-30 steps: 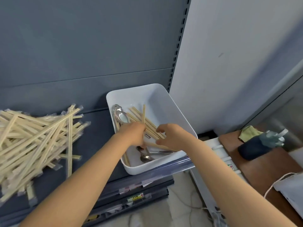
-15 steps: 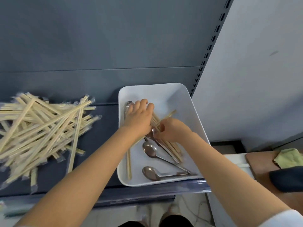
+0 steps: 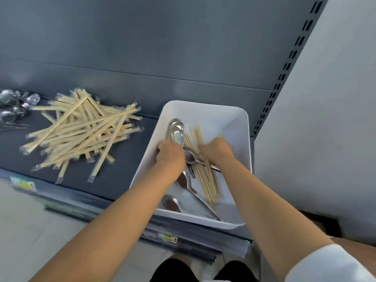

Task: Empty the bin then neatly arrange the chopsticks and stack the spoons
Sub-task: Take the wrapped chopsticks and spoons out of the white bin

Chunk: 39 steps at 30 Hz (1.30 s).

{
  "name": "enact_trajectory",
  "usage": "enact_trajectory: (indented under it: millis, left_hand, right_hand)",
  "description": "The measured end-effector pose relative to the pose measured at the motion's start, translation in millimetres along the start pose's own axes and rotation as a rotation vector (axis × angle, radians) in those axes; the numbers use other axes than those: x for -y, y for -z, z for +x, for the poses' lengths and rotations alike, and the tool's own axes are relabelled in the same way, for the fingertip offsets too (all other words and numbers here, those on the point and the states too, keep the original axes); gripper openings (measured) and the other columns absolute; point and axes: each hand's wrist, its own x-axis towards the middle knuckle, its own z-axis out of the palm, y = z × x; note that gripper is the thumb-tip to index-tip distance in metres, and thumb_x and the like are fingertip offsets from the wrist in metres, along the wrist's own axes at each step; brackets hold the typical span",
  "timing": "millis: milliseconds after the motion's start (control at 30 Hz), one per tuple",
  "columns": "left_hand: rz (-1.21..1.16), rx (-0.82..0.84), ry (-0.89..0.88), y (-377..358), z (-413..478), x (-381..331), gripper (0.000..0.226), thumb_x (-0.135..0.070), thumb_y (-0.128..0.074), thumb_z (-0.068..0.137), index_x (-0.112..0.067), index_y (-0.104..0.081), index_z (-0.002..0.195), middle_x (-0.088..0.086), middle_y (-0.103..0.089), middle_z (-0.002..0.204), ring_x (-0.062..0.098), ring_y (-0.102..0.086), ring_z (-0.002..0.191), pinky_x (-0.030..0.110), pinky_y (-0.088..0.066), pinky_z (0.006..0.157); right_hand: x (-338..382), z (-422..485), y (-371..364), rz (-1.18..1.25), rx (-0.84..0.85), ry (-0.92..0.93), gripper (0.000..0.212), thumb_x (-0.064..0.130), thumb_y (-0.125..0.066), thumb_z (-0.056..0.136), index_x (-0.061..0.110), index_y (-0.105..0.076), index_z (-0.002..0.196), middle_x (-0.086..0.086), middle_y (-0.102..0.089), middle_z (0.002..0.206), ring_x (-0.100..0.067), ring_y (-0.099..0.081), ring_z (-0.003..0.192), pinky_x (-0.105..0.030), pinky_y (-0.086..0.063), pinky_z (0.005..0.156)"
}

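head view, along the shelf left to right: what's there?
shiny spoons → chopstick pile → white bin → slotted shelf upright → pale wall

White bin, upright, part full.
Bare chopsticks lie lengthwise inside among steel spoons, some nested; left of it, wrapped chopsticks sprawl in a loose heap, with more spoons beyond.

A shop, it seems: a dark grey metal shelf with a plain back panel at twelve o'clock, a slotted upright at two o'clock, and a price-label strip along its front edge at six o'clock.
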Motion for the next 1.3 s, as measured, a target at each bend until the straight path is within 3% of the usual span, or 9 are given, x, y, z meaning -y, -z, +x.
enact_trajectory:
  millis: [100,233,433,633,800,933,1033,1133,1300]
  left_hand:
    - [-0.148,0.061,0.082,8.2,-6.0,-0.8,0.033,-0.012,-0.046,0.096,-0.001,-0.05,0.127,0.015,-0.053,0.128,0.03,-0.051,0.117,0.034,-0.045,0.095]
    - [-0.322,0.173,0.119,14.0,-15.1,7.6,0.03,-0.012,-0.044,0.096,-0.001,-0.055,0.122,0.014,-0.059,0.121,0.031,-0.057,0.114,0.039,-0.046,0.099]
    - [-0.703,-0.102,0.148,9.9,-19.2,24.7,0.018,-0.014,-0.041,0.097,-0.001,-0.052,0.101,0.011,-0.054,0.087,0.026,-0.054,0.082,0.03,-0.039,0.065]
    - [-1.023,-0.177,0.108,6.3,-4.9,16.6,0.037,-0.031,-0.05,0.097,-0.013,-0.042,0.065,0.001,-0.043,0.055,0.017,-0.044,0.05,0.028,-0.031,0.047]
    - [-0.961,-0.155,0.064,3.1,9.9,9.1,0.017,-0.021,-0.056,0.092,-0.014,-0.051,0.078,0.006,-0.058,0.072,0.027,-0.059,0.07,0.033,-0.045,0.059]
    - [-1.33,-0.412,0.003,17.7,5.2,9.2,0.011,-0.019,-0.058,0.093,-0.013,-0.059,0.085,0.01,-0.065,0.075,0.02,-0.061,0.061,0.036,-0.052,0.062]
    - [-1.618,-0.552,-0.027,38.3,-1.7,8.4,0.014,-0.019,-0.059,0.094,-0.006,-0.065,0.097,0.013,-0.068,0.087,0.017,-0.067,0.069,0.032,-0.057,0.064]
    - [-1.895,-0.384,0.045,51.4,-0.3,1.9,0.013,-0.019,-0.058,0.095,-0.014,-0.067,0.089,0.006,-0.069,0.083,0.02,-0.068,0.073,0.034,-0.057,0.063]
    - [-1.757,-0.095,0.07,48.9,7.9,-6.6,0.024,-0.022,-0.047,0.1,-0.016,-0.068,0.089,0.01,-0.067,0.089,0.021,-0.06,0.074,0.029,-0.048,0.068]
  right_hand:
    - [-0.8,1.5,-1.7,0.021,0.028,-0.014,0.011,0.02,-0.056,0.087,0.01,-0.055,0.089,-0.007,-0.058,0.091,-0.03,-0.057,0.091,-0.027,-0.039,0.072]
    - [-2.8,0.1,1.0,0.137,0.052,-0.041,0.02,0.019,-0.055,0.084,0.01,-0.046,0.069,-0.002,-0.05,0.067,-0.024,-0.053,0.066,-0.025,-0.038,0.057]
    - [9.1,-4.5,-2.2,0.209,-0.055,0.046,0.034,0.035,-0.048,0.091,0.005,-0.052,0.106,-0.007,-0.058,0.094,-0.029,-0.056,0.085,-0.03,-0.042,0.069]
    - [21.8,-10.0,1.4,0.624,-0.024,0.188,0.013,0.019,-0.049,0.088,0.013,-0.041,0.096,-0.016,-0.063,0.09,-0.035,-0.066,0.076,-0.05,-0.058,0.061]
    - [20.8,-13.2,14.4,0.643,-0.132,0.426,0.008,0.011,-0.04,0.096,0.017,-0.04,0.102,-0.005,-0.054,0.074,-0.027,-0.058,0.07,-0.051,-0.055,0.069]
    - [27.1,-18.5,33.1,0.709,-0.202,0.635,0.013,0.018,-0.038,0.102,0.015,-0.042,0.114,0.004,-0.051,0.074,-0.018,-0.059,0.065,-0.029,-0.056,0.06]
    - [31.2,-13.8,35.7,0.712,-0.062,0.562,0.006,0.018,-0.04,0.102,0.014,-0.044,0.106,-0.002,-0.054,0.078,-0.02,-0.059,0.06,-0.031,-0.054,0.052]
    - [30.3,-12.6,28.7,0.739,0.194,0.414,0.014,0.021,-0.039,0.102,0.01,-0.047,0.105,-0.009,-0.058,0.087,-0.022,-0.061,0.062,-0.025,-0.051,0.046]
    - [21.4,-8.9,23.5,0.568,0.335,0.374,0.027,0.038,-0.041,0.101,0.012,-0.047,0.099,-0.014,-0.062,0.089,-0.023,-0.061,0.069,-0.031,-0.051,0.055]
